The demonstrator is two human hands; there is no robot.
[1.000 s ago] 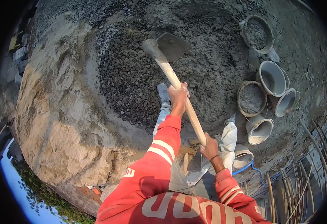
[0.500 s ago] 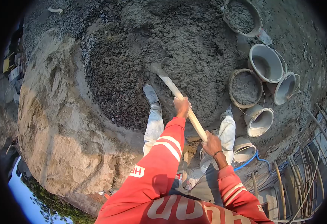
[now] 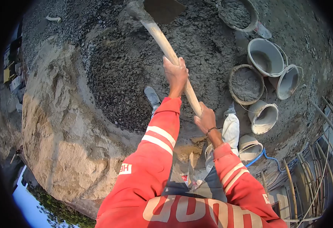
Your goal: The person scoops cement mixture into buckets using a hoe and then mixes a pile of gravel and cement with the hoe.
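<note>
Both hands grip the pale wooden handle of a hoe (image 3: 162, 41). My left hand (image 3: 176, 74) wraps round the handle about midway, and my right hand (image 3: 205, 119) is closed near its lower end. The hoe's wide, dark blade (image 3: 164, 10) is raised at the top of the view, over the ground, with its upper edge cut off. A cement-crusted head joins blade and handle. Below it spreads wet grey concrete mix (image 3: 200, 64), with darker, coarser gravel mix (image 3: 115, 83) on the left beside my boot (image 3: 151, 95).
A heap of sand (image 3: 63, 125) rises on the left. On the right stand a bucket of mix (image 3: 246, 84), another filled bucket (image 3: 236, 14), a bucket with some grey residue (image 3: 266, 57) and several tipped ones. Bent rods (image 3: 307, 178) and a blue hose (image 3: 271, 156) lie lower right.
The hoe has swung up and away from the mix, so its blade now shows above the ground. Both hands have risen with the handle, staying closed on it.
</note>
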